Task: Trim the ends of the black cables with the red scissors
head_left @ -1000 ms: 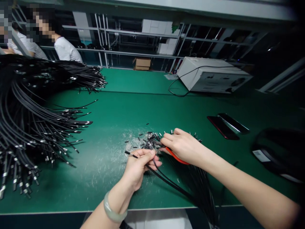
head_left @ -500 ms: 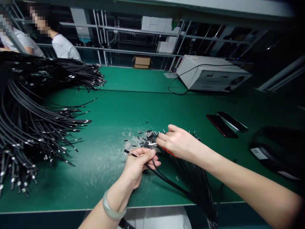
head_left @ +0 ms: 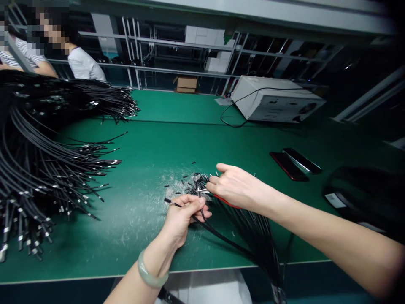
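Note:
My left hand (head_left: 182, 217) pinches black cables (head_left: 224, 240) between thumb and fingers, and one cut cable end (head_left: 169, 201) sticks out to the left past the knuckles. My right hand (head_left: 230, 185) is closed around red-handled cutters (head_left: 226, 202), whose metal jaws (head_left: 203, 191) lie at a cable just above my left fingertips. Much of the tool is hidden under the palm. Beneath the right forearm a bundle of black cables (head_left: 253, 228) runs down over the table's front edge. Short black offcuts (head_left: 199, 182) and fine whitish fibres (head_left: 142, 215) lie around the hands.
Large heaps of black cables (head_left: 60, 156) with pale-marked ends cover the left of the green table (head_left: 177, 143). A white metal box (head_left: 272, 101) stands at the back right. Two phones (head_left: 295, 164) and a dark bag (head_left: 351, 198) lie at right. Two people in striped shirts are beyond.
The view has shifted slightly. The cutters' jaws now lie closer against the cable at my left fingertips; both hands keep almost the same place and grip.

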Motion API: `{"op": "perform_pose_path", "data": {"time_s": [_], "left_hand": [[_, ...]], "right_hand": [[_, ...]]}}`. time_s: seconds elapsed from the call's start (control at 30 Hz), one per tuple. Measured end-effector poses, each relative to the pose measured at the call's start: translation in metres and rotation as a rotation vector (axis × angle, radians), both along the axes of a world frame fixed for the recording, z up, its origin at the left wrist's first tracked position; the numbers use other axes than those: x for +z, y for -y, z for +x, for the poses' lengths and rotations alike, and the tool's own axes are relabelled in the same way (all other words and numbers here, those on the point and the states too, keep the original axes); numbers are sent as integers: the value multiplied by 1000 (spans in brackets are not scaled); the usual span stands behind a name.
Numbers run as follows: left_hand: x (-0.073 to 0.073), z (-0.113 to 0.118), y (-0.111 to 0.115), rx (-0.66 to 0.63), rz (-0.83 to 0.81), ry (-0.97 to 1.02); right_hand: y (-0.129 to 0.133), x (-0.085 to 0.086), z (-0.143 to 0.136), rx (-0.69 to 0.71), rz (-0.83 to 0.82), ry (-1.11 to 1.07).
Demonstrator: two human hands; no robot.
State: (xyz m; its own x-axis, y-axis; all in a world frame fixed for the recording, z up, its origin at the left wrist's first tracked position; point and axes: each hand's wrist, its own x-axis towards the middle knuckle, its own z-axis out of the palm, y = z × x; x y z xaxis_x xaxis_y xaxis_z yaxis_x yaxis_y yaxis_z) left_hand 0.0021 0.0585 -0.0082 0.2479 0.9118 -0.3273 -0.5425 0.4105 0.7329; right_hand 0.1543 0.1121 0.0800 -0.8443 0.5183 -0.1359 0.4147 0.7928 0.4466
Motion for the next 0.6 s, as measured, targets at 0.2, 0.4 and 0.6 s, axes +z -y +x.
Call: {"op": "perform_pose_path", "data": {"time_s": [0.2,0.4,0.6], "left_hand": [[3,-1,0,-26,11,43],[4,-2,0,-38,27,68],[2,-1,2,-87,84,32]], "right_hand": [[-5,3,7,-177,-123,-321],[11,-20,-8,-686,-822,-926],[15,-17,7,-803,-586,-1046]]}}
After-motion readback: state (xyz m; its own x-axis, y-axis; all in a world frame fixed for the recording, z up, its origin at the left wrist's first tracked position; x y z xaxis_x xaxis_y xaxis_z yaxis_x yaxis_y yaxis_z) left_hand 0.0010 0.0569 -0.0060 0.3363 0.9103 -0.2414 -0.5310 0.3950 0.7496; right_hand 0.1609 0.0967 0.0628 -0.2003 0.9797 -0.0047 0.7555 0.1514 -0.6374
